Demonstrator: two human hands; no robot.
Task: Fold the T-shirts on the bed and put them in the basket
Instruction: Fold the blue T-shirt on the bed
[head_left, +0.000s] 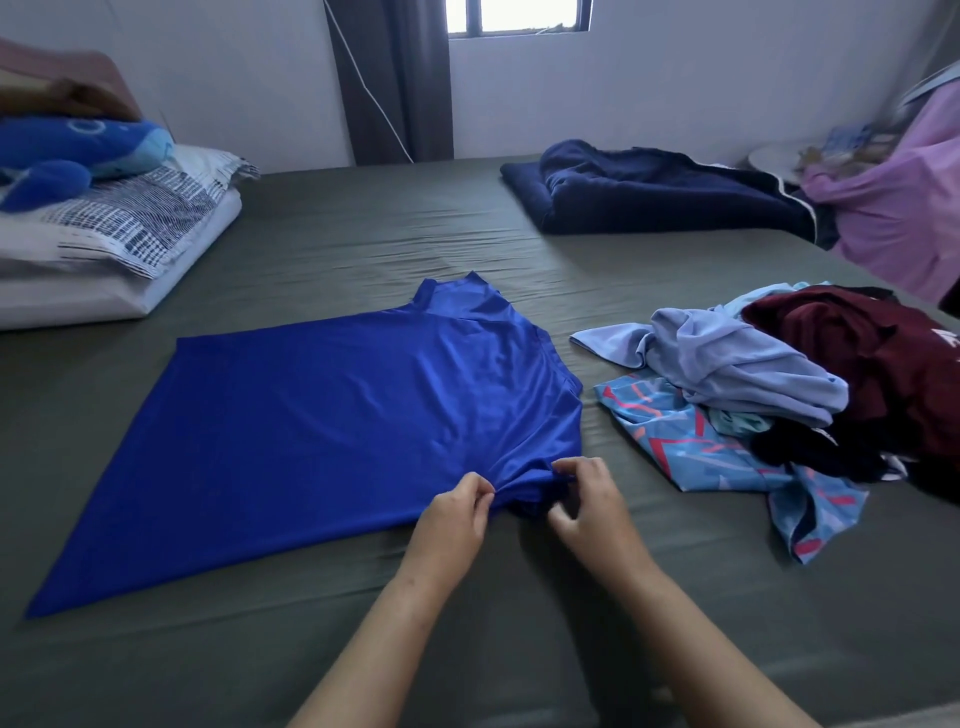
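Observation:
A bright blue T-shirt (332, 415) lies spread flat on the grey-green bed sheet (363, 244), its hem to the left and its collar to the right. My left hand (454, 514) pinches the near sleeve where it bunches at the shirt's front edge. My right hand (584, 499) pinches the same sleeve just to the right. A heap of unfolded shirts lies at the right: a pale lilac one (727, 364), a light blue patterned one (691, 447) and a dark maroon one (857, 353). No basket is in view.
Pillows (119, 244) with a blue plush toy (67, 156) are stacked at the back left. A folded navy blanket (649, 192) lies at the back right beside a purple cloth (909, 208). A dark curtain and a window are on the far wall.

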